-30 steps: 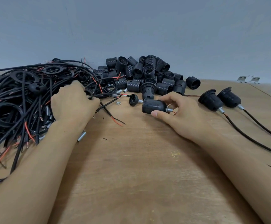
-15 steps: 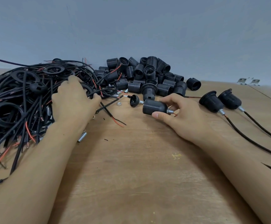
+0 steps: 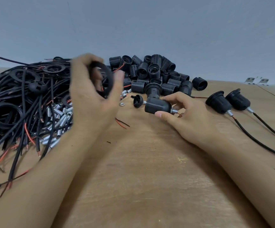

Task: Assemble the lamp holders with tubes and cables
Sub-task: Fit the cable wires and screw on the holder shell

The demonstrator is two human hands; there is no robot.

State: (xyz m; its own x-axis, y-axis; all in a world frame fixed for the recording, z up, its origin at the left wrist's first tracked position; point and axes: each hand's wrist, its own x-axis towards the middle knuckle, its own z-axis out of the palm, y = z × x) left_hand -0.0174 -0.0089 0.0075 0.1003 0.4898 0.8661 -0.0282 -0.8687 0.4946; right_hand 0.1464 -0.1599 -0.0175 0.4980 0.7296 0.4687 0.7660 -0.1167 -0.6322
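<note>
Wooden counter [image 3: 133,186], forearms coming in from the bottom edge. Right hand [image 3: 189,119] pinches a black ribbed lamp holder [image 3: 158,105] lying on its side on the counter, thumb under, fingers over; short metal tube [image 3: 174,111] sticks out its narrow end with a red wire tip. Left hand [image 3: 90,96], motion-blurred, raised, fingers curled round a black ring [image 3: 103,79]; ring detail unclear. Left: cable tangle [image 3: 18,104] over loose metal tubes [image 3: 59,119], cut off at frame edge. Right: two finished holders [image 3: 228,101] with cables. Behind: pile of holders [image 3: 154,74].
</note>
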